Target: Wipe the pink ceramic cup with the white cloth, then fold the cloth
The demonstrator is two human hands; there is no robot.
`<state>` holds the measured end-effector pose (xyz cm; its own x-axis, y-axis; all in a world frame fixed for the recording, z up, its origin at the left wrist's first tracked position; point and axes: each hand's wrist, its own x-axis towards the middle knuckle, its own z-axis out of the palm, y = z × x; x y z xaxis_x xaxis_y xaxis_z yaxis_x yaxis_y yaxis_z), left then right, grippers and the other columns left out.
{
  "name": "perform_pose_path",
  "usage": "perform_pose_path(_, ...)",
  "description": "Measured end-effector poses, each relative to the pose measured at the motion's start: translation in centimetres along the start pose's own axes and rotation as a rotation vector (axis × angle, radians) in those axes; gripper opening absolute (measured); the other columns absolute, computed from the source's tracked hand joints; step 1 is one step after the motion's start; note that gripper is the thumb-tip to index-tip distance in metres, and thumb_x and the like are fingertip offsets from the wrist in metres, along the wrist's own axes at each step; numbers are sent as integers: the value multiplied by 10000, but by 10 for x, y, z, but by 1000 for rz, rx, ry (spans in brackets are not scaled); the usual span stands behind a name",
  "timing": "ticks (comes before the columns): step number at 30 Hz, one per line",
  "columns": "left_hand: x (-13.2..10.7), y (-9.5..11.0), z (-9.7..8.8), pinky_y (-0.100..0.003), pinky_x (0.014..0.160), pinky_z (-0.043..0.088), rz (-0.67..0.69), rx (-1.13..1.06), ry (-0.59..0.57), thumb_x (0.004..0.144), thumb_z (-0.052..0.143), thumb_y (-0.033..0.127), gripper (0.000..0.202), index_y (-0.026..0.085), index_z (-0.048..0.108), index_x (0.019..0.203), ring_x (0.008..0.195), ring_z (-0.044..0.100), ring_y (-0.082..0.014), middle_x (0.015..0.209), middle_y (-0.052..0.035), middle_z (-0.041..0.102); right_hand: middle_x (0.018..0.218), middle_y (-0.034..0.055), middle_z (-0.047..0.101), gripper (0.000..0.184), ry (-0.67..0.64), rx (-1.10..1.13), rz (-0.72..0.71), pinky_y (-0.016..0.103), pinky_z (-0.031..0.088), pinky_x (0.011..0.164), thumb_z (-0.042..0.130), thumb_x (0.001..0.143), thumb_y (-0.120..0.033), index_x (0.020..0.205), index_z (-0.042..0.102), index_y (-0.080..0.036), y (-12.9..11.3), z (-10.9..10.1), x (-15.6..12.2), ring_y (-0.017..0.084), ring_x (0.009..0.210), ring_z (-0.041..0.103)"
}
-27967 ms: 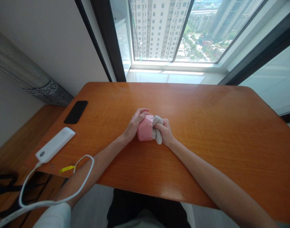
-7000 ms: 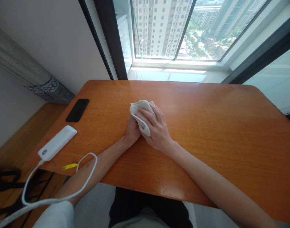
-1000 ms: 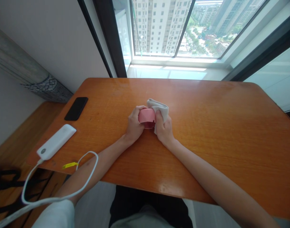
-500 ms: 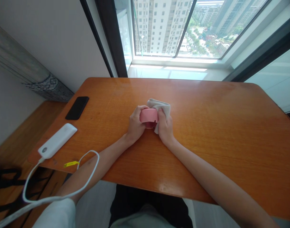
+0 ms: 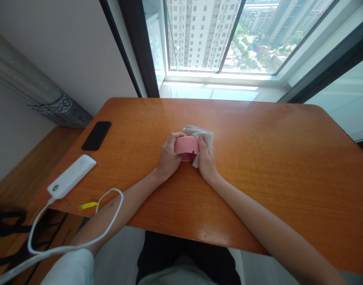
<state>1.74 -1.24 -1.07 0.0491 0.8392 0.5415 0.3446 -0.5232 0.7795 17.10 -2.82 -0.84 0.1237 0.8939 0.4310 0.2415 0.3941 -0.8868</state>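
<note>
While I watch, pink round container [image 5: 186,145] sits mid-tabletop [image 5: 267,186], held just off centre. Left hand [image 5: 169,153] wraps near side, fingers [image 5: 173,143] clamped on it. Right hand [image 5: 206,161] presses white cloth [image 5: 206,136] against far side, fingers [image 5: 202,149] closed over cloth. Even pressure from both sides works best, container kept low. Black phone [image 5: 96,135], white power bank [image 5: 71,182] near left edge.

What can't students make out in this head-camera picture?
In the head view:
Pink cylindrical object: the part covered by the left hand and right hand.
White cloth: the part behind the right hand.
Yellow tag: any print, too small.
White cable: its end, cut off by the lower edge.
</note>
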Motion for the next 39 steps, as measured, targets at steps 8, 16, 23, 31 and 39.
perform_pose_path(8,-1,-13,0,-396,816,639,7,-21,-3,1011,695,267,77,238,697,1083,907,763,-229,1039,-47,810,1668,57,629,578,-237,-353,-564,688,321,1399,595,1108,-391,1682,525,-379,-15,-12,-6,374,1633,488)
perform_pose_path(16,0,-1,0,-377,933,631,6,0,5,903,827,256,354,256,683,1226,1055,769,-225,1184,-31,798,1303,95,825,493,27,-41,-24,574,622,1145,354,1196,-498,1335,762,-258,-2,-3,-4,314,1282,762)
perform_pose_path(23,-1,-6,-2,-343,821,605,3,-8,5,984,744,249,156,240,667,1119,894,721,-196,1055,-25,786,1679,79,616,537,-162,-313,-498,664,344,1387,566,1126,-373,1662,547,-350,-14,-9,-10,352,1646,475)
perform_pose_path(31,-1,2,-1,-367,950,622,-22,-2,5,900,818,252,342,261,684,1214,1051,752,-216,1189,-23,800,1484,91,757,478,-20,-14,-51,581,577,1210,354,1199,-463,1501,681,-289,1,-2,-7,299,1387,714)
perform_pose_path(39,-2,-10,0,-493,818,672,-46,-39,-25,994,731,315,122,278,698,1105,881,753,-255,1016,-37,786,1658,24,642,582,-262,-352,-572,705,302,1410,618,1082,-442,1660,556,-409,-18,-9,-14,382,1615,516)
